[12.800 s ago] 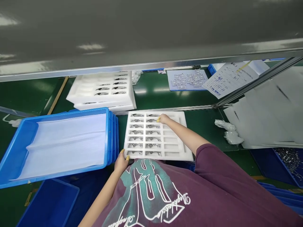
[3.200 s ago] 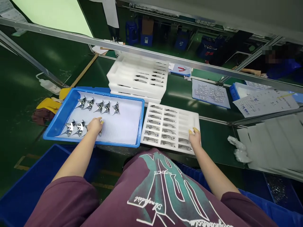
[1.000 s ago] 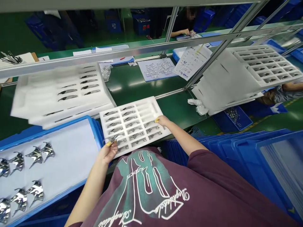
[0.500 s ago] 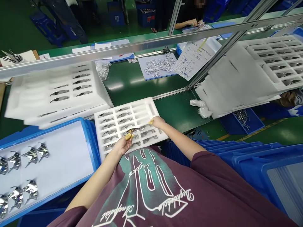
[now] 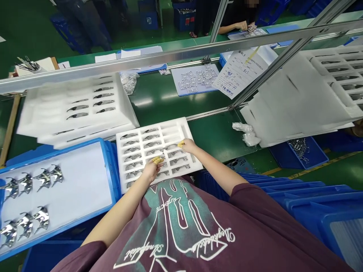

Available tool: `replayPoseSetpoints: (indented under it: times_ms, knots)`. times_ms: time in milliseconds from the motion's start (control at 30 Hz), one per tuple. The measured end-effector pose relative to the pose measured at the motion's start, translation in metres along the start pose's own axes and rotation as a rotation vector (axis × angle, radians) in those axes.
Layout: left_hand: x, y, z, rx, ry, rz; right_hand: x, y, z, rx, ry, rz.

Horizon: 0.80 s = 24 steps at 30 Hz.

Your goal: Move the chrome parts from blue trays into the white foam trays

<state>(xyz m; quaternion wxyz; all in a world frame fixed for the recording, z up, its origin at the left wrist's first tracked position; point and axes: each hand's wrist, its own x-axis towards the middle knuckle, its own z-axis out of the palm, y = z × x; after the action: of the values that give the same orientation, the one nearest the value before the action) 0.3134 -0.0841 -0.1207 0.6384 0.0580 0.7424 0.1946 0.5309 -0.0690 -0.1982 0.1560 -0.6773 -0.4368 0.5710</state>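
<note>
You wear a short-sleeved maroon T-shirt [image 5: 181, 230]. Its front carries a teal print [image 5: 167, 211] with white line art, the block word "AUTEHCTE" and white script lettering [image 5: 211, 245]. The left sleeve [image 5: 76, 257] and right sleeve [image 5: 255, 211] end in plain hems. Yellow finger cots [image 5: 157, 160] cover fingertips of your left hand [image 5: 151, 170] and right hand [image 5: 188, 145].

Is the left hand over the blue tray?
No, the left hand is over the white foam tray, with the blue tray off to its left.
</note>
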Motion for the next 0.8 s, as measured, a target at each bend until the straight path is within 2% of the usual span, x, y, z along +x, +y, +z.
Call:
replayPoseSetpoints:
  times_ms: [200, 433, 567, 800]
  knots:
    - [-0.017, 0.000, -0.029, -0.041, 0.046, -0.012, 0.004, 0.014, -0.007, -0.249, 0.011, 0.042]
    - [-0.040, 0.006, -0.074, -0.100, 0.059, 0.028, 0.001, -0.001, -0.007, -0.581, 0.011, 0.174]
    - [-0.051, 0.022, -0.120, -0.119, 0.104, 0.110, 0.008, -0.005, -0.008, -0.637, -0.053, 0.213]
    - [-0.061, 0.045, -0.223, -0.170, 0.288, 0.257, 0.017, -0.010, -0.012, -0.730, -0.088, 0.314]
